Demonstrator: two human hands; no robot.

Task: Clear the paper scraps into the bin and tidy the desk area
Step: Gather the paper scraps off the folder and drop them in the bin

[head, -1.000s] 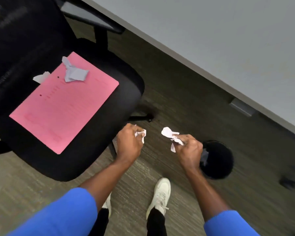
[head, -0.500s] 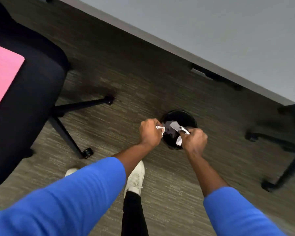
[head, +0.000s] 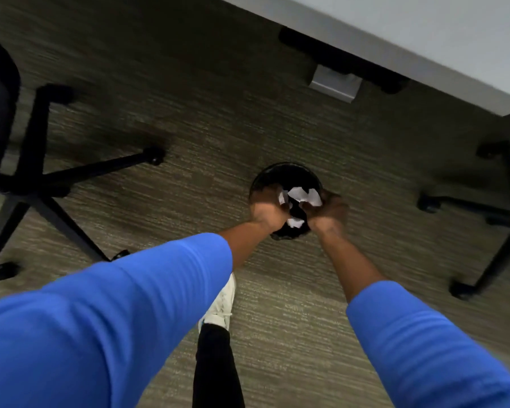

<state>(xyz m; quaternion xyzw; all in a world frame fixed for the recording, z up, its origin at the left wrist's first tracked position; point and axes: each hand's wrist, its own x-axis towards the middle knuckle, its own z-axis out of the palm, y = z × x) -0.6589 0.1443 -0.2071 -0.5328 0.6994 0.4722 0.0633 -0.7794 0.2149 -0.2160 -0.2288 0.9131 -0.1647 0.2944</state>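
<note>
Both hands over the bin mouth. Left hand and right hand are curled around white paper scraps, which bunch between them. One scrap sits lower, directly under the fingers, apparently already inside. Bin lies straight below both hands, equally near; a release should drop the scraps in.

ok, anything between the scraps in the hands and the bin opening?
Nothing visible. Both hands, left hand and right hand, hold the paper scraps directly over the open black bin; one scrap shows lower between the wrists, over the opening.
</note>
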